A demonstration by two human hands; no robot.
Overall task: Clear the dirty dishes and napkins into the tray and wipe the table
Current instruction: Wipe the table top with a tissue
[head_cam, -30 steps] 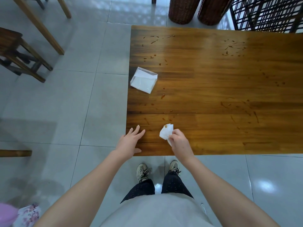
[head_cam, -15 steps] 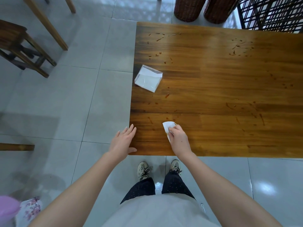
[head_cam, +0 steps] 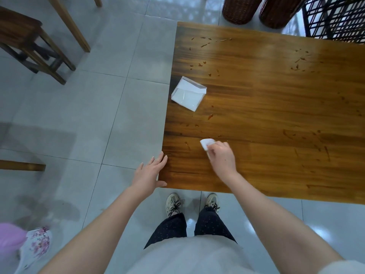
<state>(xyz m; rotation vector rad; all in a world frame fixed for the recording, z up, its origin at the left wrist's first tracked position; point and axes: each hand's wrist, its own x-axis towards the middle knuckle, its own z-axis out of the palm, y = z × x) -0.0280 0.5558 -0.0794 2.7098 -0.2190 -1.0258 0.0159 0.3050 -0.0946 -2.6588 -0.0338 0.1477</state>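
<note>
- R grip (head_cam: 222, 158): fingers curled round napkin wad (head_cam: 206, 143). Wad is pressed on counter (head_cam: 276, 107), near-left area, a bit in from the near edge.
- L grip (head_cam: 151, 173): flat, fingers straight, holding nothing. Sits at counter's near-left corner, thumb along the near edge. Looks like bracing, imo.
- My read of the step: wiping w/ the wad. No dishes or tray in view, so can't say where the tray is.
- Key relation: closest mark is a small dark spot (head_cam: 186, 144) just L of the wad, on the same line. A short pull to the L gets it.
- Reddish smear (head_cam: 210, 116) is near, straight ahead of the wad, away from me.
- Streaks (head_cam: 326, 153) lie R of R grip, well apart. Long axis runs roughly near-to-far, so I'd sweep L-R across them.
- Far-left crumbs (head_cam: 205, 43) and far-right crumbs (head_cam: 299, 60) are both well apart from the wad. Needs a lean or a step.
- White paper pack (head_cam: 187, 94) sits right at counter's L edge, ahead-left of the wad, between it and the far-left crumbs. Can't tell if it's tissue stock or trash.
- R grip is nearer all the dirt. L grip is only nearer the corner.
- Risk: a forward sweep could nudge the pack off the edge.
</note>
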